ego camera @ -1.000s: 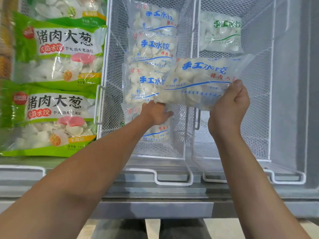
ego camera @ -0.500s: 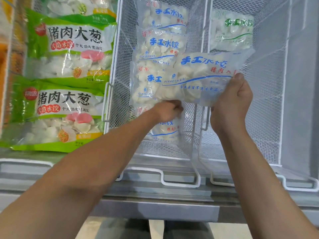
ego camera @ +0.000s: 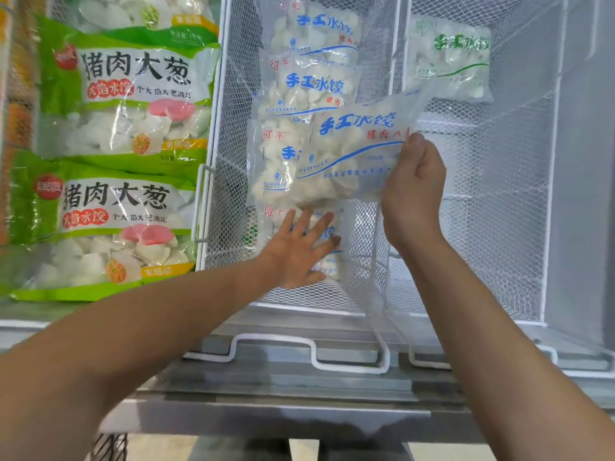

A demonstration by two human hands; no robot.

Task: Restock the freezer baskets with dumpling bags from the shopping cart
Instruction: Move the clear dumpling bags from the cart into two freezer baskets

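Dumpling bag [ego camera: 349,154], clear with blue lettering, is held tilted above the middle wire basket [ego camera: 229,181], its right end pinched in the grip of the right hand [ego camera: 414,191]. The left hand [ego camera: 299,251] is laid flat, fingers spread and released, on the nearest bag in the row [ego camera: 327,257]. Three similar blue-lettered bags are overlapped behind it in the same basket. One green-lettered bag [ego camera: 449,58] is seen at the far end of the right basket [ego camera: 519,194]. Green pork-and-scallion bags [ego camera: 123,94] are stacked in the left compartment.
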